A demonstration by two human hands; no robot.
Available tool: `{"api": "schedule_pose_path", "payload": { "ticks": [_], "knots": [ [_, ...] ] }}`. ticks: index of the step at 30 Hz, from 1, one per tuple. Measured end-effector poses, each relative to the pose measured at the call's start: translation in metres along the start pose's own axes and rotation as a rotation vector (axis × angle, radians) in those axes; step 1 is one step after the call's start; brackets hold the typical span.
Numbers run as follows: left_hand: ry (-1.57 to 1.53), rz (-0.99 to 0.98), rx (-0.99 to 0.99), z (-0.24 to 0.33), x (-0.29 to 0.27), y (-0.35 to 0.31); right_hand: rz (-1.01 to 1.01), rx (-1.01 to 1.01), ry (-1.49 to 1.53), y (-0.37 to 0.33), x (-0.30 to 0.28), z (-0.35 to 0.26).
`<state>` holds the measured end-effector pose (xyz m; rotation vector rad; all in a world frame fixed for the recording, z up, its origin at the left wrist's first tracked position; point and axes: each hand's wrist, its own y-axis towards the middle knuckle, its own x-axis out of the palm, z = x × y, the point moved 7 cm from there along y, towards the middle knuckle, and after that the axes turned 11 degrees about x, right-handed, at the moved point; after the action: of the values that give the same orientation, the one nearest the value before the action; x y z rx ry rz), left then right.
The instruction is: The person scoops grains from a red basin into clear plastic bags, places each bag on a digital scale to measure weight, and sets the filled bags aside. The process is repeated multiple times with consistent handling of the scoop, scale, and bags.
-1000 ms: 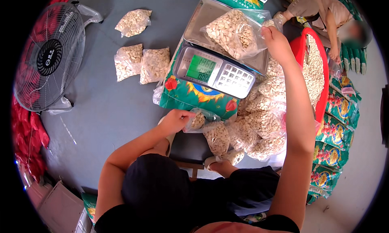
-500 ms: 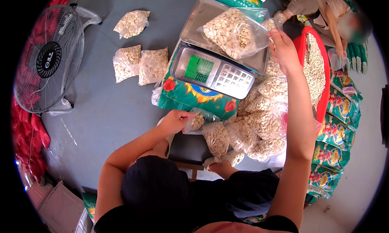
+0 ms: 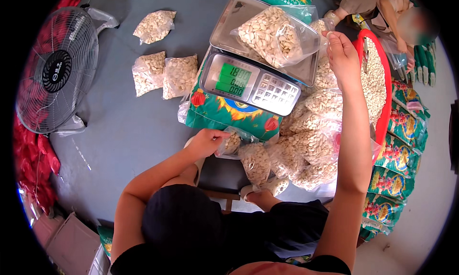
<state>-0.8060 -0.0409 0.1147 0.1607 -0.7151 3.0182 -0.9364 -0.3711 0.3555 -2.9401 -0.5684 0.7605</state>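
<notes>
A clear plastic bag of pale, flat seeds (image 3: 267, 36), which look like pumpkin seeds, lies tilted on the steel pan (image 3: 229, 28) of a digital scale (image 3: 251, 83). My right hand (image 3: 343, 57) hovers just right of the bag's loose mouth. Its thumb and fingertips are pinched; what they hold, if anything, is too small to make out. Lower down, my left hand (image 3: 208, 143) pinches the edge of a small, partly filled seed bag (image 3: 232, 144). The scale's green display is lit, and the scale rests on a green printed sack (image 3: 229, 113).
Filled seed bags (image 3: 311, 148) are heaped right of the scale, beside a red tub (image 3: 387, 119) of seeds. Three more bags (image 3: 180, 78) lie on the floor at left. A floor fan (image 3: 57, 69) stands far left. Another person (image 3: 389, 16) works at upper right, near green sacks (image 3: 394, 181).
My right hand has shifted slightly right, away from the mouth of the bag on the scale. The reading on the display has changed. My left hand stays in place.
</notes>
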Motion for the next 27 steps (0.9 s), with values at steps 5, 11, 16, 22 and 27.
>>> {"api": "schedule_pose_path", "payload": {
  "ticks": [5, 11, 16, 22, 27],
  "knots": [
    [0.0, -0.009, -0.021, -0.004, 0.002, 0.002, 0.069, -0.056, -0.154, 0.007, -0.005, 0.007],
    [-0.003, -0.002, -0.031, -0.006, 0.001, 0.002, 0.075, -0.135, -0.261, 0.012, 0.005, 0.001],
    [-0.014, -0.001, -0.029, -0.006, 0.002, 0.003, 0.11, -0.136, -0.26, 0.013, 0.005, 0.001],
    [0.036, 0.011, 0.02, 0.004, -0.003, 0.0, -0.184, 0.169, 0.494, -0.012, 0.017, -0.005],
    [0.163, 0.021, 0.066, 0.003, -0.019, -0.001, -0.416, 0.4, 0.648, -0.072, 0.044, 0.026]
  ]
}}
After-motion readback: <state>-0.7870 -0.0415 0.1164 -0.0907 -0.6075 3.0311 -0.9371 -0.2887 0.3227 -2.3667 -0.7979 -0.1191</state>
